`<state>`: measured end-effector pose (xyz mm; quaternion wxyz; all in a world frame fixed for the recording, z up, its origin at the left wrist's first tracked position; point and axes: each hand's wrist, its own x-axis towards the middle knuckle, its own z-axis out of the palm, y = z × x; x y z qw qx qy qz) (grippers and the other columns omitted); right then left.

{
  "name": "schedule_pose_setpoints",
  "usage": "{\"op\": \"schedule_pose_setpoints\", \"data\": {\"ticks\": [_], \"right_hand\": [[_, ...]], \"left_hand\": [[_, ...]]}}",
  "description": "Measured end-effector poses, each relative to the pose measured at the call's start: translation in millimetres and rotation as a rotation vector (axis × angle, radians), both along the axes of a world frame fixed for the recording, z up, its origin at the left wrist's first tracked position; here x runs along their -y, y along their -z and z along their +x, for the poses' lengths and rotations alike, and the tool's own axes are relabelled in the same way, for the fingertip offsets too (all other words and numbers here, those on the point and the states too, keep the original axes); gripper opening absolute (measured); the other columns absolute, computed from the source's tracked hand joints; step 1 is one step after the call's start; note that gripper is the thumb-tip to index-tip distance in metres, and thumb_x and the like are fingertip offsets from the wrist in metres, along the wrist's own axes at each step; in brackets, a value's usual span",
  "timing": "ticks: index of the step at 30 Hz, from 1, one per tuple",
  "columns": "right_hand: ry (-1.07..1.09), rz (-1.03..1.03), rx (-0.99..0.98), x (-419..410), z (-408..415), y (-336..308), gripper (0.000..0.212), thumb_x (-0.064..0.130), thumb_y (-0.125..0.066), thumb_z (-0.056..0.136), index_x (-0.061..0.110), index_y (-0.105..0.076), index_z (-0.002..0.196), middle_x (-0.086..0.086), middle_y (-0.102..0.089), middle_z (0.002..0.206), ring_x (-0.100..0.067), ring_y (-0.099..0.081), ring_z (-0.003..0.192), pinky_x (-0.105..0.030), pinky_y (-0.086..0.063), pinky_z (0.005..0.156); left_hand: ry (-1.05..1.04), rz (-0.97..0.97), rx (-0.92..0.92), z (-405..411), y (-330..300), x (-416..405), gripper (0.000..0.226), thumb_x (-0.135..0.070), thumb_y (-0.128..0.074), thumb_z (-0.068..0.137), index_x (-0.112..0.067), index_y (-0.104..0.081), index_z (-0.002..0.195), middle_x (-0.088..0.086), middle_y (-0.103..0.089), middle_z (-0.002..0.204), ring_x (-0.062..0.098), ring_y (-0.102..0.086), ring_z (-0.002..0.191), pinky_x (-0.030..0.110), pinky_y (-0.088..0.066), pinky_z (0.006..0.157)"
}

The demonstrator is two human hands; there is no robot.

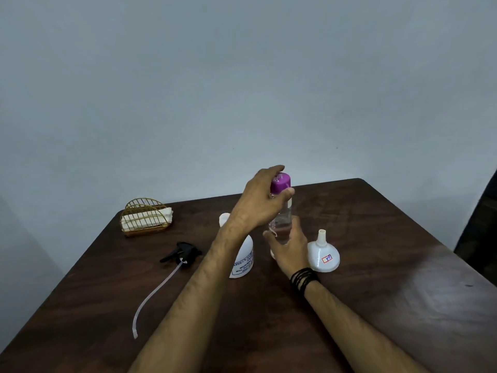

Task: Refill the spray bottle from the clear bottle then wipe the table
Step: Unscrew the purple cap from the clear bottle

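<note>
Clear bottle (pixel 281 227): right hand (pixel 289 250) gripped body, left hand (pixel 259 203) fingers pinched purple cap (pixel 280 183); best steadied upright on counter (pixel 376 265) while unscrewing

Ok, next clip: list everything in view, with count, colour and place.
clear bottle: one, clear with a purple cap, upright at table centre
spray bottle: one, white, head off, just left of the clear bottle
spray head: one, black with a pale tube, lying on the table at left
funnel: one, white, upside down, right of the clear bottle
napkin holder: one, gold wire with white napkins, far left
table: one, dark brown wood
wristband: one, black, on the right wrist
left hand: grips the cap
right hand: holds the clear bottle's body
</note>
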<state>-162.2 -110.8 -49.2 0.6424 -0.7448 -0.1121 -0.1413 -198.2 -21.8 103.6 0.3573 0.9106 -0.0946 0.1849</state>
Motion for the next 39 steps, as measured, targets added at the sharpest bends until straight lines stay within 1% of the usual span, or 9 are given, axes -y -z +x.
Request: {"op": "schedule_pose_setpoints", "data": {"ticks": [2, 8, 16, 22, 26, 29, 32, 36, 39], "right_hand": [[-0.023, -0.017, 0.005, 3, -3, -1, 0.039, 0.019, -0.079, 0.081, 0.019, -0.053, 0.109, 0.005, -0.069, 0.097, -0.005, -0.066, 0.088, -0.007, -0.046, 0.072], [-0.04, -0.018, -0.025, 5, -5, -2, 0.042, 0.019, -0.078, 0.082, 0.024, -0.048, 0.111, 0.011, -0.069, 0.094, 0.002, -0.065, 0.086, -0.005, -0.045, 0.071], [-0.056, 0.019, -0.008, 3, -5, -1, 0.043, 0.02, -0.075, 0.085, 0.023, -0.047, 0.118, 0.006, -0.07, 0.105, -0.007, -0.067, 0.095, -0.024, -0.052, 0.083], [-0.051, -0.029, 0.007, 0, -13, -3, 0.042, 0.028, -0.075, 0.086, 0.035, -0.042, 0.111, 0.015, -0.065, 0.102, 0.003, -0.064, 0.093, -0.008, -0.046, 0.075], [-0.063, -0.005, -0.006, 3, -13, -4, 0.043, 0.027, -0.076, 0.085, 0.029, -0.045, 0.114, 0.011, -0.066, 0.103, 0.0, -0.065, 0.093, -0.013, -0.049, 0.076], [-0.055, -0.007, -0.016, 4, -12, -4, 0.043, 0.022, -0.075, 0.084, 0.023, -0.047, 0.116, 0.005, -0.067, 0.103, -0.003, -0.065, 0.092, -0.009, -0.047, 0.072], [-0.037, 0.0, 0.0, 3, -12, -2, 0.045, 0.021, -0.077, 0.082, 0.02, -0.048, 0.116, 0.003, -0.068, 0.104, -0.006, -0.066, 0.093, -0.009, -0.048, 0.074], [-0.039, -0.014, 0.001, 3, -11, 0, 0.046, 0.024, -0.077, 0.083, 0.021, -0.047, 0.117, 0.005, -0.067, 0.108, -0.008, -0.066, 0.097, -0.023, -0.052, 0.083], [-0.041, -0.032, -0.003, 4, -12, -3, 0.047, 0.026, -0.077, 0.083, 0.022, -0.047, 0.12, 0.004, -0.068, 0.108, -0.009, -0.066, 0.097, -0.025, -0.052, 0.084]], "left_hand": [[0.049, -0.05, -0.006, -1, 3, 0, 0.052, -0.026, -0.063, 0.097, -0.019, -0.046, 0.146, 0.004, -0.05, 0.141, 0.012, -0.052, 0.118, 0.024, -0.047, 0.099], [0.08, -0.333, 0.007, 2, 13, -4, 0.05, -0.012, -0.065, 0.094, -0.022, -0.045, 0.139, 0.002, -0.058, 0.13, 0.018, -0.06, 0.118, 0.03, -0.053, 0.099], [-0.071, -0.471, 0.121, 9, 24, 7, 0.056, -0.015, -0.077, 0.085, -0.021, -0.029, 0.111, 0.001, -0.069, 0.109, 0.021, -0.07, 0.099, 0.044, -0.059, 0.089], [-0.299, -0.491, 0.266, 3, 27, 22, 0.075, -0.031, -0.091, 0.068, -0.022, -0.03, 0.111, -0.006, -0.052, 0.097, 0.007, -0.063, 0.086, 0.014, -0.053, 0.07], [-0.228, -0.502, 0.146, 6, 21, 27, 0.079, -0.042, -0.088, 0.069, -0.027, -0.032, 0.122, 0.001, -0.046, 0.119, 0.015, -0.056, 0.108, 0.02, -0.053, 0.084], [-0.023, -0.537, -0.016, -1, 19, 24, 0.064, -0.021, -0.075, 0.087, -0.025, -0.037, 0.139, -0.001, -0.047, 0.14, 0.015, -0.053, 0.125, 0.026, -0.051, 0.099], [-0.041, -0.625, 0.008, -6, 20, 14, 0.058, -0.003, -0.072, 0.087, -0.024, -0.046, 0.134, 0.001, -0.062, 0.131, 0.012, -0.062, 0.116, 0.028, -0.055, 0.095], [-0.283, -0.564, 0.095, -1, 16, 13, 0.074, -0.029, -0.094, 0.062, -0.026, -0.048, 0.121, -0.002, -0.061, 0.107, 0.013, -0.064, 0.098, 0.029, -0.059, 0.082], [-0.184, -0.506, -0.031, 3, 12, 20, 0.082, -0.039, -0.089, 0.068, -0.027, -0.039, 0.132, 0.0, -0.046, 0.128, 0.014, -0.056, 0.112, 0.027, -0.056, 0.089]]}}
